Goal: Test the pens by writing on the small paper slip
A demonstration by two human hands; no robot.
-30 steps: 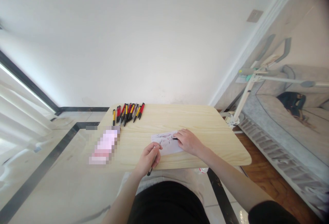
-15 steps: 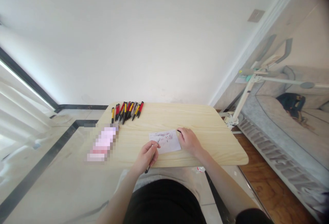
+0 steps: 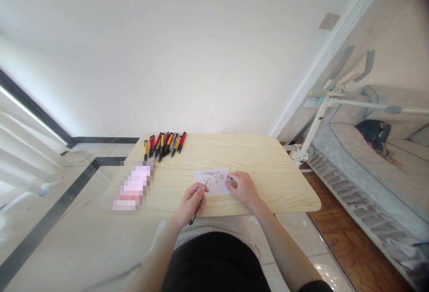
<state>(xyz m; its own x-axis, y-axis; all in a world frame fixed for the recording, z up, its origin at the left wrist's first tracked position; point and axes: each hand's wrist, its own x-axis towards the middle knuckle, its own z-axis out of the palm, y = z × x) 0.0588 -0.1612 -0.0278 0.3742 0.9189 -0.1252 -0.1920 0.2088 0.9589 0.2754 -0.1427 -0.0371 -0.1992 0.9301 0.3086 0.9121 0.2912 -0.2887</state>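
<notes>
Paper sheet [image 3: 219,188] was white with dark scribbled marks, the tabletop [image 3: 268,193] pale yellow with streaky wood grain, the piled pens [image 3: 169,143] red, yellow and grey with black ends, the held pen [image 3: 191,221] black at its lower end, the sofa [image 3: 345,144] grey with darker piping.

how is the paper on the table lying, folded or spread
Spread: the paper lies flat on the table, marked side up, with no crease visible. Whether it is doubled underneath, I cannot tell.

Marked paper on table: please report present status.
Left hand holds thin dark pen. Right hand at right edge of marked paper, grip unclear. Paper flat on table. Pens heaped far left, off the paper.
</notes>
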